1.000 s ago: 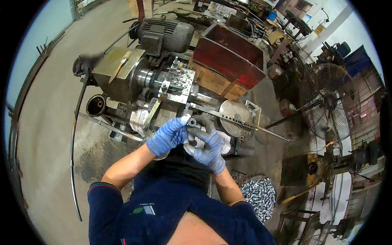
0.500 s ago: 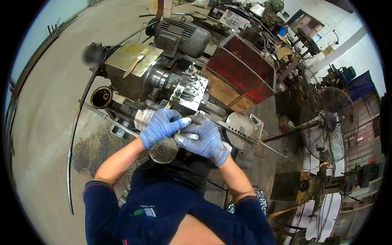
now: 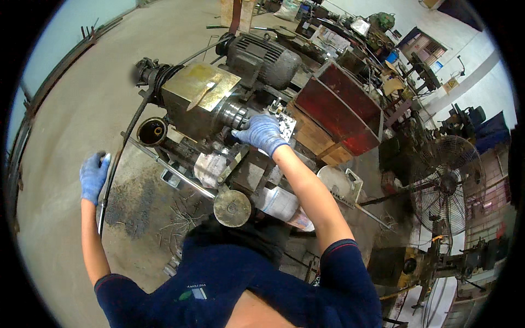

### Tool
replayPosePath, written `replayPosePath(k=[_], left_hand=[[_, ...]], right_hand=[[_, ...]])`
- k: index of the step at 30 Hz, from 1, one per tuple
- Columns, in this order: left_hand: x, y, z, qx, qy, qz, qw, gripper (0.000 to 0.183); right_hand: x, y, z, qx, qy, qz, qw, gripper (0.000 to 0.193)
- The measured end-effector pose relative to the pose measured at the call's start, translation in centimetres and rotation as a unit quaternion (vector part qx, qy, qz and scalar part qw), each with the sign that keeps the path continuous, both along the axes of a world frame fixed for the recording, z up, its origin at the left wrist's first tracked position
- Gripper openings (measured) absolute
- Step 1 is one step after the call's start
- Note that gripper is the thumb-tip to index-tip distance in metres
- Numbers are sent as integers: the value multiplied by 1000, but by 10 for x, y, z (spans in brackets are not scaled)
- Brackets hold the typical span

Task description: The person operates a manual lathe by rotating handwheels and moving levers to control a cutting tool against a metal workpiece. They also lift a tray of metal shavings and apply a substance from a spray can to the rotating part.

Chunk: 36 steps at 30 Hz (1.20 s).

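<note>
My right hand point(image 3: 262, 133), in a blue work glove, reaches to the front of the shiny metal chuck point(image 3: 232, 115) on a lathe-like machine. Its fingers are closed at the chuck's mouth; what they hold is hidden. Out at the left, my gloved left hand point(image 3: 94, 176) is beside a long dark lever bar point(image 3: 121, 143), with thumb and fingers apart and nothing visible in them. A wooden-handled brush point(image 3: 201, 96) lies on the yellowish top of the headstock point(image 3: 183, 82). Right of the chuck, a bright metal block point(image 3: 286, 124) is partly covered by my right hand.
A ribbed motor point(image 3: 262, 60) stands behind the headstock, and a red metal bin point(image 3: 339, 106) to its right. Nearer me are a round metal disc point(image 3: 232, 208), a slanting steel rod point(image 3: 175, 170) and a pale cloth point(image 3: 210, 168). A large caged fan point(image 3: 447, 183) stands at right.
My hands were together over the front of the machine; they have parted. The right went up to the chuck, the left swung out left to the lever bar. The view has shifted slightly.
</note>
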State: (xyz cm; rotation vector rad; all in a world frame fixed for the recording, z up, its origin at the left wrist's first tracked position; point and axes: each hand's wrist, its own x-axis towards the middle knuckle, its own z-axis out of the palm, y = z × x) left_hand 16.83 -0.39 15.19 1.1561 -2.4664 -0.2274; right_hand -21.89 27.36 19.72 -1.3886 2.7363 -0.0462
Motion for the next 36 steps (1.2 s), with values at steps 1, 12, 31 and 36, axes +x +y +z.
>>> replayPosePath(k=[1, 12, 31, 36], left_hand=[[12, -6, -16, 15, -9, 8, 1000, 38], [19, 14, -64, 140, -35, 64, 987, 50], [54, -189, -98, -211, -202, 34, 956, 5], [12, -141, -56, -83, -168, 157, 970, 15]], right_hand=[[-5, -1, -6, -5, -8, -8, 1000, 60], [-13, -5, -18, -57, -90, 14, 994, 62], [-3, -32, -2, -5, -68, -22, 997, 56], [1, -10, 0, -76, -4, 21, 997, 53]])
